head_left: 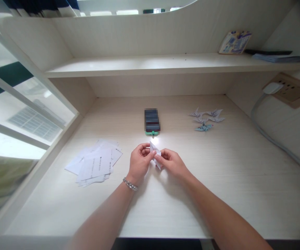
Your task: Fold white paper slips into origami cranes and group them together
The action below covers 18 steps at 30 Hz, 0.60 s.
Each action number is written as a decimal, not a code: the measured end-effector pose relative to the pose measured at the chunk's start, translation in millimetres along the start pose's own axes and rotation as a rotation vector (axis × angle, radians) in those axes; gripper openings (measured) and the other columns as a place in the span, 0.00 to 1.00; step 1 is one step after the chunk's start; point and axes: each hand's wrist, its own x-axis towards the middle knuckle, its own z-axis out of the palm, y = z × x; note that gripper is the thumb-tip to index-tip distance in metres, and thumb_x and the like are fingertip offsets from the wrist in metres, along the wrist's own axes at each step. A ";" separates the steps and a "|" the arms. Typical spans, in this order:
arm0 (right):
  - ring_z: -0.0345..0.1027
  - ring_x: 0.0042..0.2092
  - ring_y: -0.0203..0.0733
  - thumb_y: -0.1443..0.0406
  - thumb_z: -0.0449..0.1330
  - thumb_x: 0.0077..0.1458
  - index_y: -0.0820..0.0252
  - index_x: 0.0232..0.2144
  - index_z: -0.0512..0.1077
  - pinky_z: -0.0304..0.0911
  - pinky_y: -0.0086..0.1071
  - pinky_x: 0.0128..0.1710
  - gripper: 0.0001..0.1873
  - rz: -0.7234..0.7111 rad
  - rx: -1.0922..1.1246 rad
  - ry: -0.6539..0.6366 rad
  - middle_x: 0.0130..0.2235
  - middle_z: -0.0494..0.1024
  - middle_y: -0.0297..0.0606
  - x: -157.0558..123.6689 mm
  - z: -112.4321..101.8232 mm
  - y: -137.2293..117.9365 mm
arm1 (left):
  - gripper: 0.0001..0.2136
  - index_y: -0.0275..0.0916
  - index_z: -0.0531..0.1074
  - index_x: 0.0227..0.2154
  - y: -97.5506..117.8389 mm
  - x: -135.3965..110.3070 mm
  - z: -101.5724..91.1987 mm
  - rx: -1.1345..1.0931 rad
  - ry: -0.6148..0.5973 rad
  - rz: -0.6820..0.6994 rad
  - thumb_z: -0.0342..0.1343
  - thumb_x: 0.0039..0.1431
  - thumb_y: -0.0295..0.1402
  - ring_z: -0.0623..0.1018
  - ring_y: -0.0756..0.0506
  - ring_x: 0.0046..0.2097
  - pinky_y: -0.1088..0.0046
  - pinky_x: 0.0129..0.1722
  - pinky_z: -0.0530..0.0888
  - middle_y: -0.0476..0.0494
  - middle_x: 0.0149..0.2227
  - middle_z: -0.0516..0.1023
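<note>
My left hand and my right hand meet over the middle of the pale wooden desk. Both pinch a small folded piece of white paper between thumbs and fingertips, its point sticking up. A silver bracelet circles my left wrist. Just beyond the hands a phone lies flat on a green stand, its screen blurred.
A loose pile of white paper sheets lies to the left. Several folded paper cranes sit at the back right. A shelf above holds a booklet. A wall socket with plug and cable is on the right.
</note>
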 end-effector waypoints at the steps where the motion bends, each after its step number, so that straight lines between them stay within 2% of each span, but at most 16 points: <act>1: 0.64 0.24 0.35 0.53 0.61 0.48 0.61 0.23 0.66 0.58 0.30 0.25 0.17 0.005 -0.020 -0.022 0.22 0.72 0.34 -0.5 -0.1 -0.5 | 0.18 0.33 0.69 0.39 -0.2 0.5 -0.4 -0.007 -0.002 -0.003 0.64 0.43 0.30 0.76 0.49 0.31 0.74 0.33 0.72 0.44 0.29 0.77; 5: 0.63 0.22 0.34 0.55 0.60 0.49 0.61 0.20 0.64 0.55 0.30 0.24 0.16 0.020 -0.086 -0.056 0.19 0.70 0.33 -1.9 -1.0 -2.3 | 0.13 0.32 0.73 0.34 -0.5 1.8 -1.9 0.050 -0.027 -0.004 0.63 0.44 0.33 0.75 0.48 0.32 0.74 0.32 0.71 0.41 0.31 0.77; 10: 0.62 0.23 0.34 0.59 0.60 0.49 0.62 0.23 0.67 0.55 0.29 0.24 0.12 0.028 -0.113 -0.086 0.20 0.70 0.33 -2.7 -0.5 -4.5 | 0.11 0.33 0.73 0.23 -0.1 3.4 -4.0 0.144 0.043 0.034 0.60 0.48 0.39 0.68 0.53 0.24 0.78 0.25 0.65 0.49 0.22 0.72; 13: 0.63 0.24 0.35 0.61 0.61 0.47 0.63 0.25 0.69 0.57 0.29 0.25 0.09 0.032 -0.110 -0.113 0.23 0.71 0.34 -3.3 -1.3 -4.8 | 0.13 0.34 0.72 0.22 0.4 4.3 -4.7 0.114 0.064 0.022 0.60 0.48 0.40 0.65 0.54 0.22 0.78 0.23 0.63 0.50 0.20 0.70; 18: 0.63 0.24 0.35 0.62 0.58 0.49 0.62 0.23 0.68 0.56 0.29 0.24 0.09 0.033 -0.192 -0.140 0.22 0.71 0.35 -5.6 -2.1 -5.4 | 0.13 0.33 0.70 0.23 -0.4 5.5 -5.6 0.081 0.100 0.028 0.60 0.48 0.41 0.64 0.54 0.22 0.78 0.22 0.62 0.51 0.20 0.68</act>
